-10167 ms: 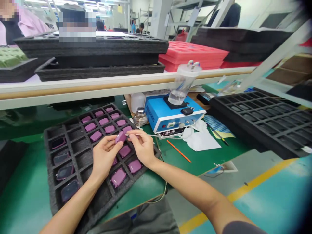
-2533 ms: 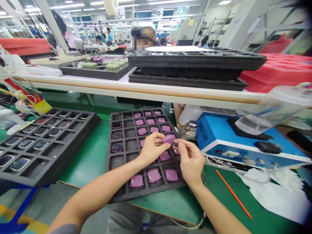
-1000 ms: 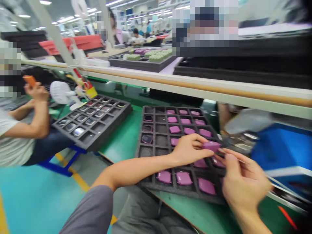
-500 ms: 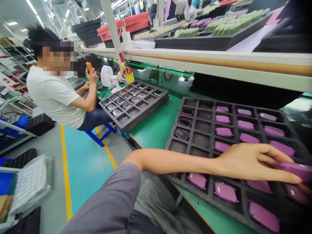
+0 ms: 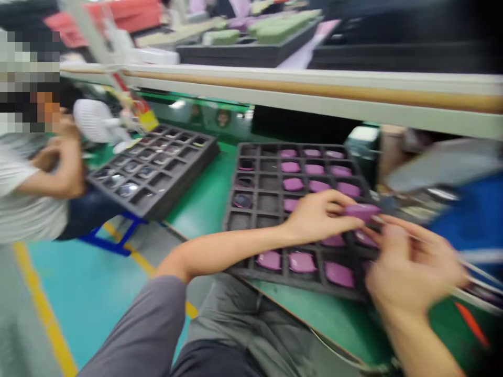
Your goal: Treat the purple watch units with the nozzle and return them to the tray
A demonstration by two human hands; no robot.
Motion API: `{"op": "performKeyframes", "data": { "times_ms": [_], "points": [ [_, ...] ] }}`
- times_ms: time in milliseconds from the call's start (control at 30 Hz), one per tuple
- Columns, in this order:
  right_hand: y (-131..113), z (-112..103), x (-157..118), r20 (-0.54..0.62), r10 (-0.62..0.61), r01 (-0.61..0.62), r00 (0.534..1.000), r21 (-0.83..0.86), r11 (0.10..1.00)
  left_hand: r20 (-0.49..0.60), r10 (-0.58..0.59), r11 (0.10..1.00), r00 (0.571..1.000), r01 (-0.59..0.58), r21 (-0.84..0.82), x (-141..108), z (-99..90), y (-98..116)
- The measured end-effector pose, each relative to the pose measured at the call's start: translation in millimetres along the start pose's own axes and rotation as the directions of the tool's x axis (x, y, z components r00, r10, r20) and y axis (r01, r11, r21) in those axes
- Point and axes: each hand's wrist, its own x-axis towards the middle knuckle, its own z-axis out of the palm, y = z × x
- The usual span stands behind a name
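Note:
Between the thumb and fingers of my left hand (image 5: pixel 320 215) is a purple watch case (image 5: pixel 360 211), raised above the black foam tray (image 5: pixel 269 203). My right hand (image 5: pixel 414 267) comes in from the right with its fingers bent together, the tips meeting the right end of that case. A small pale spot shows at those fingertips, but blur hides what it is. More purple watch cases (image 5: pixel 302 262) lie in the tray's compartments, around and below my hands. Down the left column sit several dark-faced pieces with purple rims (image 5: pixel 242 200).
A second foam tray (image 5: pixel 188 175) with glassy-faced pieces stands to the left, near a white fan (image 5: pixel 92 120). A co-worker's arm (image 5: pixel 51 178) is beyond it. A shelf edge (image 5: pixel 275 94) crosses above the bench. Blue material (image 5: pixel 471 209) lies at the right.
The view has swung right and the picture is more blurred. My right hand has come into view, meeting the purple watch case that my left hand still holds.

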Motion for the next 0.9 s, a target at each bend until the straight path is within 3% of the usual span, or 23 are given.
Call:
{"op": "performKeyframes", "data": {
  "times_ms": [67,167,433,900],
  "points": [
    [7.3,9.4,6.7,0.052,-0.107,0.111,0.993,-0.076,0.991,-0.002,0.002,1.0,1.0,-0.002,-0.002,1.9,-0.7,10.5],
    [12.7,12.4,18.9,0.109,-0.147,0.152,0.983,-0.039,0.988,-0.012,0.032,0.999,0.999,-0.032,0.037,12.6,-4.4,17.6],
    [13.1,13.9,33.4,0.182,-0.169,0.155,0.969,0.09,0.984,-0.014,0.063,0.998,0.998,-0.063,0.025,24.9,-5.3,14.0],
    [14.8,12.0,33.4,0.179,-0.172,0.165,0.969,0.057,0.985,-0.019,0.088,0.995,0.996,-0.087,0.047,25.9,-5.2,13.7]
  ]
}}
